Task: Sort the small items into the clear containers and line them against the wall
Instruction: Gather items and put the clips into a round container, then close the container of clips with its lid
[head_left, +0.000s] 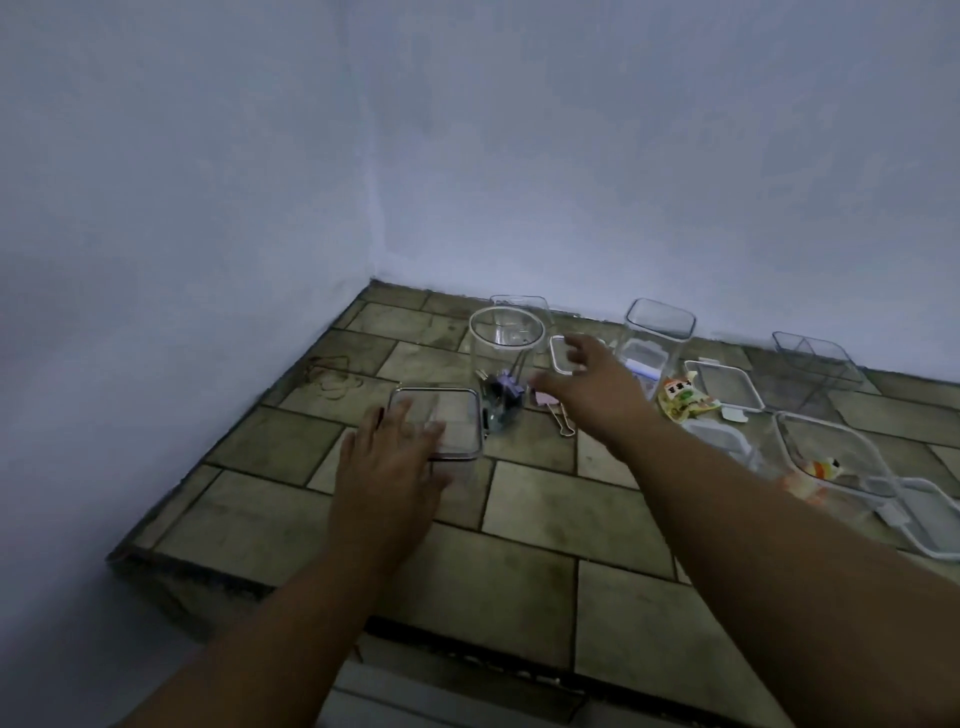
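Observation:
A round clear jar (505, 338) stands on the tiled counter with purple binder clips (503, 391) at its bottom. A pink binder clip (551, 404) lies just right of it. My right hand (592, 382) hovers over that clip, fingers spread, holding nothing. My left hand (390, 457) rests flat on the near corner of a square clear lid (452, 415) left of the jar. A tall square container (655, 340) stands near the wall. A yellow snack packet (685, 401) lies beside it.
Another clear container (523, 301) stands behind the jar at the wall, and a low one (813, 366) at the right. Loose lids (724, 384) and a box with an orange toy (826, 465) sit at the right. Rubber bands (332, 379) lie at the left wall.

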